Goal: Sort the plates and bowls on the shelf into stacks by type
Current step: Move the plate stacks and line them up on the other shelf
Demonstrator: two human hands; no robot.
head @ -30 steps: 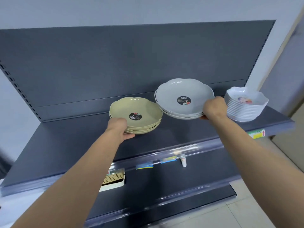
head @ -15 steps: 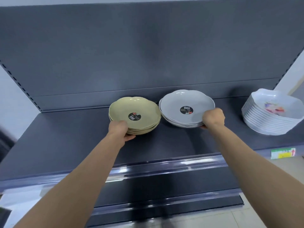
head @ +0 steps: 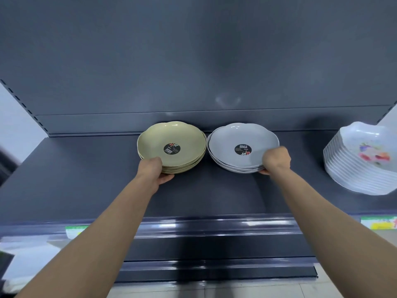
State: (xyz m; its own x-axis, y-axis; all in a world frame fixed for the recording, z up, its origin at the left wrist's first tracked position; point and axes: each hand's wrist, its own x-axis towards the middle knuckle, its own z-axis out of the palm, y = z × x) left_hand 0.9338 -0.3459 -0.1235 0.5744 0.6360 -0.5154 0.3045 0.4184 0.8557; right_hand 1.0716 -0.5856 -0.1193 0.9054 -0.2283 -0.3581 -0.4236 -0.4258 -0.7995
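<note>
A stack of several beige-green scalloped plates point(head: 171, 138) rests at the back of the dark shelf point(head: 86, 179), each top plate bearing a round black sticker. My left hand point(head: 153, 171) grips that stack's near-left rim, thumb on top and fingers under. Right beside it, almost touching, lies a stack of grey scalloped plates point(head: 236, 136). My right hand point(head: 276, 159) holds the grey stack's near-right rim. A tall stack of white bowls point(head: 361, 162) with a flower print stands apart at the far right.
The dark back panel point(head: 193, 61) rises straight behind the plates. A glossy price rail point(head: 214, 226) with green-and-white labels runs along the shelf's front edge. Bare shelf surface stretches to the left of the beige-green stack and between the grey plates and the white bowls.
Both stacks have slid back toward the rear panel, and the grey stack has come down to rest beside the beige-green one. My view has shifted left and closer; the white bowls stay put.
</note>
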